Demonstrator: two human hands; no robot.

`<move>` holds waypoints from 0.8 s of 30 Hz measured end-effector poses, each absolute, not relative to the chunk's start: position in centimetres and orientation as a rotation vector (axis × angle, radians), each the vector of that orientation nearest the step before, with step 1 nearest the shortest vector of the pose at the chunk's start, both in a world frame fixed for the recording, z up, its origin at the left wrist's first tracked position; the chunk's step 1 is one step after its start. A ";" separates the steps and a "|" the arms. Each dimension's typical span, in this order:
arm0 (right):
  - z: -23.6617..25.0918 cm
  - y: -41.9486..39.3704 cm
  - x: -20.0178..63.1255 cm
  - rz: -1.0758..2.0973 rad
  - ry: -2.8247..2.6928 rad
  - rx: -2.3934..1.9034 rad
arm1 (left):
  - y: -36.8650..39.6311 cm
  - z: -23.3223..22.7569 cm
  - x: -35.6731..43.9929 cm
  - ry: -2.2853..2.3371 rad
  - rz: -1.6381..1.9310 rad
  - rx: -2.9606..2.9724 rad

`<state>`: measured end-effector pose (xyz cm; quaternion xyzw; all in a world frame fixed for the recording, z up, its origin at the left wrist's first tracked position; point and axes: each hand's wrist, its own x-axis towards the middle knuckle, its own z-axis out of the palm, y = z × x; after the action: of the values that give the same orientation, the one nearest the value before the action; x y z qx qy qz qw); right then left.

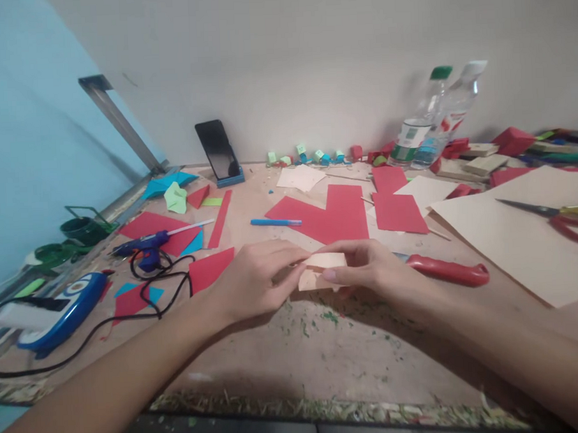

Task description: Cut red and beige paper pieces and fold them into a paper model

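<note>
Between both hands, just above the table, is a small pale folded piece of paper or card point(336, 261), box-like in shape. My left hand point(265, 272) pinches its left edge with thumb and fingers. On the other side my right hand point(362, 264) grips it, the thumb across its front face and the fingers behind. A red-handled knife point(449, 270) lies by my right wrist, its blade mostly hidden behind the hand. Red paper pieces point(349, 220) and a blue pen point(276, 223) lie beyond the hands.
At left are a blue glue gun point(141, 243) with a looping black cord point(173, 304) and a blue-white device point(66, 312). A phone point(218, 149) stands at the back. Bottles point(412, 138), scissors point(554, 212) and a cream sheet point(524, 244) are at right. Green scraps point(330, 317) litter the front.
</note>
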<state>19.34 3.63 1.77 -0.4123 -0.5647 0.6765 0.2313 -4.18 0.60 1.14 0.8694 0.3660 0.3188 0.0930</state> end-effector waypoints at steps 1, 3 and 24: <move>1.8 3.6 19.3 1.862 -1.550 -1.135 | 0.6 1.3 -4.1 1.123 0.965 2.531; 1.9 3.5 19.2 1.878 -1.535 -1.132 | 0.5 1.6 -3.9 1.202 0.997 2.401; 2.7 1.9 18.5 1.686 -1.595 -1.198 | 0.1 1.7 -2.6 1.247 1.339 1.574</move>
<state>18.50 1.92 2.69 -0.4428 -0.5895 0.6228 0.2617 -2.63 0.05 1.70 0.6094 0.4828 0.5185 0.3560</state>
